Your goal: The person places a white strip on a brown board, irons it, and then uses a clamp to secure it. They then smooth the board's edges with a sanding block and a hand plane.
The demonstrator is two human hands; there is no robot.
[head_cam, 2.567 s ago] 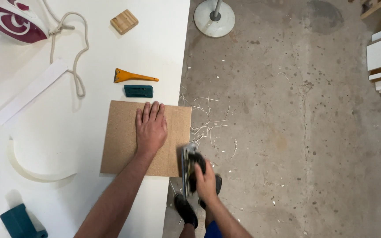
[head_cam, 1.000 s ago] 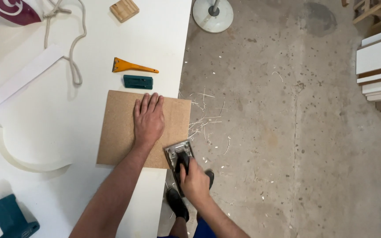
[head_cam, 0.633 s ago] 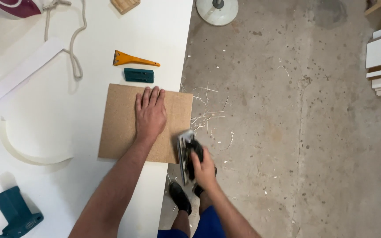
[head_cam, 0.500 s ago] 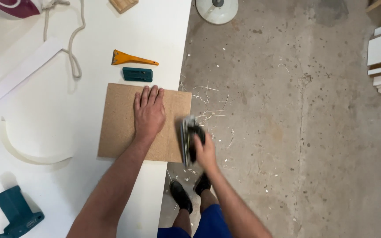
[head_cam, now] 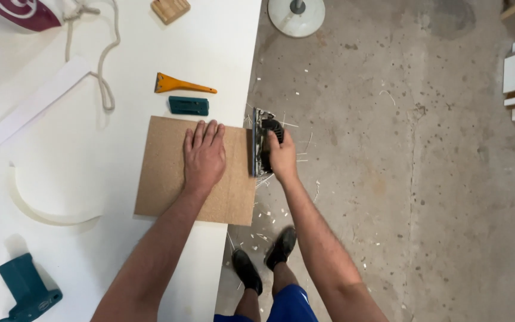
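Brown chipboard panel point(head_cam: 201, 170) lies at the white desk point(head_cam: 90, 149) edge, left hand point(head_cam: 204, 156) flat, fingers spread; right hand point(head_cam: 282, 156), fingers clamped on the sanding block point(head_cam: 261, 143), has run toward 12 o'clock along its edge.

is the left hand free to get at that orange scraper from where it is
Probably yes. The left hand lies flat on the brown board, and the orange scraper lies just beyond its fingertips on the white table. Only the small teal block sits between; lifting the hand would leave the board unheld.
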